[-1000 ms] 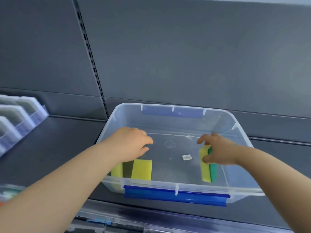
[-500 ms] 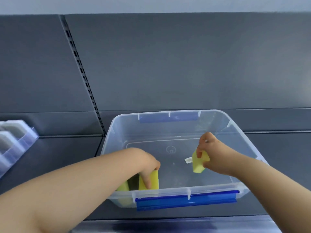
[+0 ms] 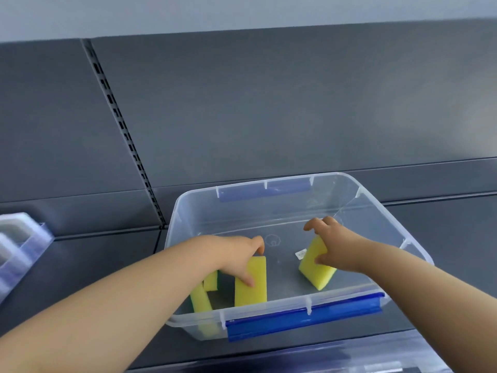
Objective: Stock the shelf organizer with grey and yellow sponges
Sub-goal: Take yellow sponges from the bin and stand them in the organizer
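A clear bin (image 3: 376, 201) with a blue latch (image 3: 304, 317) on its near rim and another on the far rim stands on the grey shelf (image 3: 94, 265), against the back panel (image 3: 269, 103). Both hands reach into it. The left hand (image 3: 236, 257) pinches the left sponge (image 3: 251, 286), thumb on its yellow face and fingers over its top edge; this sponge stands upright near the front wall. The right hand (image 3: 333, 246) grips the right sponge (image 3: 313, 267), thumb on its yellow face and fingers curled over the top; this one is tilted, its lower corner down near the bin floor, though whether it touches the floor cannot be told. Two spare sponges (image 3: 200, 300) lean in the near left corner, partly hidden under the left forearm, with slivers of green showing at their edges. A small white label (image 3: 300, 253) lies on the bin floor between the held sponges. The organizer (image 3: 24, 243) sits at the shelf's far left, well apart from the bin, its contents too blurred to tell.
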`<state>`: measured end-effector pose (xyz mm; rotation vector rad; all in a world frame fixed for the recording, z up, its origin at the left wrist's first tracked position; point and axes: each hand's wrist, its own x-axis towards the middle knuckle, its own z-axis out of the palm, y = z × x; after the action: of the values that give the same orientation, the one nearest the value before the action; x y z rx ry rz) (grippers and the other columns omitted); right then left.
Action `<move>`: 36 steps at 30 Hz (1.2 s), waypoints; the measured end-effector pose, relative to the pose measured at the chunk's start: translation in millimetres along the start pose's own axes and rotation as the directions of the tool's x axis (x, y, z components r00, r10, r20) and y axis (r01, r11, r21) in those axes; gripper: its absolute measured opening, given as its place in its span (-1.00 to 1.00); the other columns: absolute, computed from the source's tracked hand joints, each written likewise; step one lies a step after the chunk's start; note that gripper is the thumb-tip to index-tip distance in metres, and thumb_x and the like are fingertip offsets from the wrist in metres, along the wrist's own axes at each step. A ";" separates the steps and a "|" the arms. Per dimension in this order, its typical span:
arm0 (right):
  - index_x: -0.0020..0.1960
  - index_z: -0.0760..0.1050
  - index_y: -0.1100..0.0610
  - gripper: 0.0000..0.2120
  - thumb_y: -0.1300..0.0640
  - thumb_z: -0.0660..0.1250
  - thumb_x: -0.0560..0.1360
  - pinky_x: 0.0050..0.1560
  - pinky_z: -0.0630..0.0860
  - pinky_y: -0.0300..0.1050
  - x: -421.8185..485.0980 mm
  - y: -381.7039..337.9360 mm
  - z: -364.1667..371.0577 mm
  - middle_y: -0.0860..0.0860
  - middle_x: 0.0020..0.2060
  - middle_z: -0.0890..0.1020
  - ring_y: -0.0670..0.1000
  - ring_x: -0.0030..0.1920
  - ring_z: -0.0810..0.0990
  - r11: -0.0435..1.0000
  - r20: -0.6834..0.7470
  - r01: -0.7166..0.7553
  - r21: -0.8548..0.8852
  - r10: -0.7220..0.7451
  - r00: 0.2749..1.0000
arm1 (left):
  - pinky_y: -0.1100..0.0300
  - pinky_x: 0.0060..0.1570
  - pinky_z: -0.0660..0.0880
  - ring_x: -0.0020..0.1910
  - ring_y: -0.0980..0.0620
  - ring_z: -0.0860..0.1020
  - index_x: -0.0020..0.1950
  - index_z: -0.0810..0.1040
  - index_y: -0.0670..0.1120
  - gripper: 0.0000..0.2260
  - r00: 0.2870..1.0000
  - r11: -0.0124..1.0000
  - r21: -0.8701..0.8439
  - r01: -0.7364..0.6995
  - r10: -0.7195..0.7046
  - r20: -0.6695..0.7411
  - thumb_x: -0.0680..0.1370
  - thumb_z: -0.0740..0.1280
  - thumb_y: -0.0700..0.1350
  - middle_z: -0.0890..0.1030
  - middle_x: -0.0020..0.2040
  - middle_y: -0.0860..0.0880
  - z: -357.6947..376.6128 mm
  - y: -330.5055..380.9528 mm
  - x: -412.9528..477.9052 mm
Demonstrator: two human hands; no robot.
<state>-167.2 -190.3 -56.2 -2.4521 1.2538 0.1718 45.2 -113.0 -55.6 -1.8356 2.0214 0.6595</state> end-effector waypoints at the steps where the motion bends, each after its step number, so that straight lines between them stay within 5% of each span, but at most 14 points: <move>1: 0.37 0.17 -0.04 -0.36 0.09 0.42 0.40 0.07 0.49 -0.10 -0.2 0.0 -0.3 0.05 0.23 0.33 0.06 0.07 0.49 1.000 0.014 -0.024 0.008 0.023 1.000 | 0.09 -0.01 0.46 0.02 -0.04 0.47 0.32 0.24 0.04 -0.41 0.998 1.000 -0.010 -0.003 0.002 -0.056 0.40 0.46 0.08 0.46 0.21 -0.04 -2.2 -0.3 -1.2; 7: 0.33 0.27 -0.08 -0.40 0.10 0.44 0.38 0.03 0.48 -0.16 -5.7 3.6 -2.0 -0.01 0.22 0.46 0.04 0.06 0.47 0.994 0.098 -0.048 0.103 0.038 0.994 | 0.13 0.08 0.40 0.19 -0.03 0.42 0.32 0.33 0.07 -0.48 0.951 0.998 -0.067 0.003 -0.023 -0.310 0.42 0.45 0.01 0.43 0.26 0.01 -17.9 10.4 -11.2; 17: 0.09 0.42 -0.14 -0.64 0.17 0.43 0.40 -0.19 0.45 -0.28 -30.6 23.6 -41.0 -0.08 0.04 0.48 -0.01 0.05 0.49 0.869 -0.171 0.111 0.481 -0.031 0.985 | 0.25 0.18 0.22 0.31 0.04 0.31 0.42 0.27 0.03 -0.49 0.721 0.991 -0.136 -0.011 -0.086 -0.687 0.51 0.36 -0.02 0.35 0.33 0.06 -42.5 60.6 -35.8; 21: 0.13 0.42 -0.17 -0.63 0.16 0.39 0.42 -0.16 0.47 -0.23 -41.5 33.2 -46.9 -0.16 0.02 0.50 -0.04 0.02 0.50 0.838 -0.249 0.151 0.524 -0.018 0.968 | 0.24 0.15 0.25 0.24 0.05 0.35 0.40 0.31 0.06 -0.52 0.642 0.978 -0.208 -0.009 -0.154 -0.751 0.51 0.36 -0.05 0.37 0.30 0.09 -36.3 82.4 -39.8; 25: 0.22 0.43 -0.08 -0.61 0.14 0.38 0.42 -0.15 0.27 -0.34 -41.8 44.3 -43.7 -0.19 -0.05 0.46 -0.11 -0.05 0.41 0.882 -0.352 0.146 0.448 0.024 0.936 | 0.17 0.03 0.35 0.01 0.02 0.45 0.29 0.46 0.06 -0.58 0.553 0.949 -0.313 0.018 -0.270 -0.788 0.44 0.43 -0.07 0.48 0.17 0.09 -24.1 97.6 -34.0; 30: 0.19 0.49 0.01 -0.63 0.14 0.42 0.40 -0.19 0.19 -0.40 -50.0 44.4 -39.9 -0.12 -0.08 0.48 -0.08 -0.09 0.39 0.893 -0.453 0.217 0.395 -0.016 0.891 | 0.38 -0.20 0.17 -0.10 0.10 0.38 0.16 0.55 -0.06 -0.60 0.404 0.920 -0.390 0.040 -0.372 -0.836 0.35 0.52 -0.15 0.56 0.03 0.02 -7.0 98.5 -45.0; 36: -0.02 0.41 -0.21 -0.63 0.12 0.48 0.33 -0.12 0.29 -0.60 -69.1 -12.4 -35.3 -0.37 -0.17 0.46 -0.23 -0.14 0.49 0.822 -0.594 0.415 0.389 -0.121 0.796 | 0.40 -0.05 0.25 0.00 0.09 0.43 0.14 0.53 -0.09 -0.60 0.304 0.904 -0.421 0.079 -0.424 -0.853 0.35 0.53 -0.18 0.57 0.01 0.01 13.3 78.8 -115.4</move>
<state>-200.6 -145.2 -1.1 -2.2204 0.9322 -0.8987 -20.6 -4.2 3.9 -3.1620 2.1052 -0.4086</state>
